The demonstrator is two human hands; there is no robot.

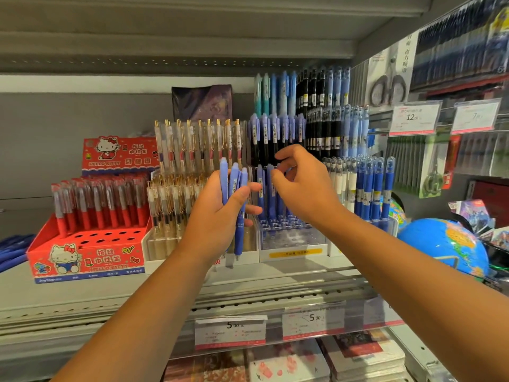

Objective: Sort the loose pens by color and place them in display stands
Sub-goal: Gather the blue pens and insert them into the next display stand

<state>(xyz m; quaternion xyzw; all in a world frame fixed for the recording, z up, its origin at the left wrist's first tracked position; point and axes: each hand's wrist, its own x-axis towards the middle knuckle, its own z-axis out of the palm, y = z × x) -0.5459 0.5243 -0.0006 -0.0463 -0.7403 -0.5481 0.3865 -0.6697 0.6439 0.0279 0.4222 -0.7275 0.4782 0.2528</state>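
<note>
Gripped in the left hand (217,219) and standing upright, a bunch of blue pens (234,188) is held in front of the shelf (82,293), with the thumb laid across the barrels and the fingers curled round them from behind. The right hand (300,191) is raised just beside it, its fingers (285,169) curled at the tops of the blue pens in the stand (261,199); whether one of these is pinched cannot be told. Those pens are seated in the rear rows of a clear display stand (292,241), whose front rows of holes are seen unfilled. To the left of that stand, clear pens with gold clips (198,144) are ranked in two tiers, and further left a red cartoon-cat box (85,257) is filled at the back with red pens (99,205). More loose blue pens (11,249) are seen lying on the shelf at the far left edge. Dark and pale blue pens are stacked in the higher tiers behind the right hand. A globe (446,244) is set at the right end of the shelf, and price tags (230,330) are fixed along the shelf's front edge below the arms.
</note>
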